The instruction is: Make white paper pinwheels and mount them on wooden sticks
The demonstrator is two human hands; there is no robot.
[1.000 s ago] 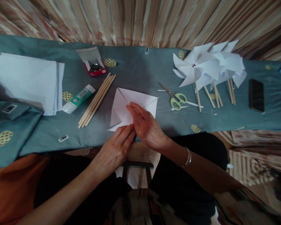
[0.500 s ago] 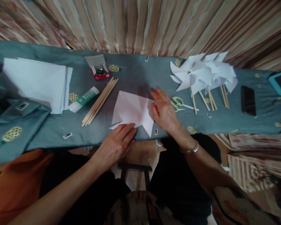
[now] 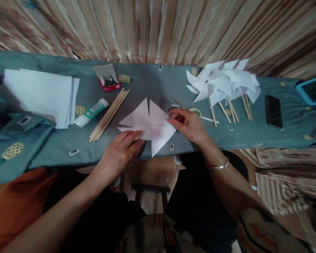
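A white square of paper [image 3: 162,121], slit from its corners toward the middle, lies on the table in front of me with a corner pointing my way. My left hand [image 3: 121,147] is at its lower left edge, fingertips on top and thumb beside the edge, holding it. At the right corner my right hand [image 3: 188,123] has the paper between thumb and curled fingers; the exact grip is partly hidden. Scissors with light green handles [image 3: 196,111] lie just beyond my right hand, which partly covers them.
To the left are a stack of white paper [image 3: 39,96], a glue stick [image 3: 92,112], wooden sticks [image 3: 109,116] and an open red box of small metal pins [image 3: 110,83]. Finished paper pinwheels [image 3: 221,84], a phone [image 3: 274,111] and a blue-framed device [image 3: 312,90] lie right.
The paper has been turned so that a corner faces me, and it lies flatter. My right hand has moved slightly right and down and closed at the paper's corner; my left hand has shifted left.
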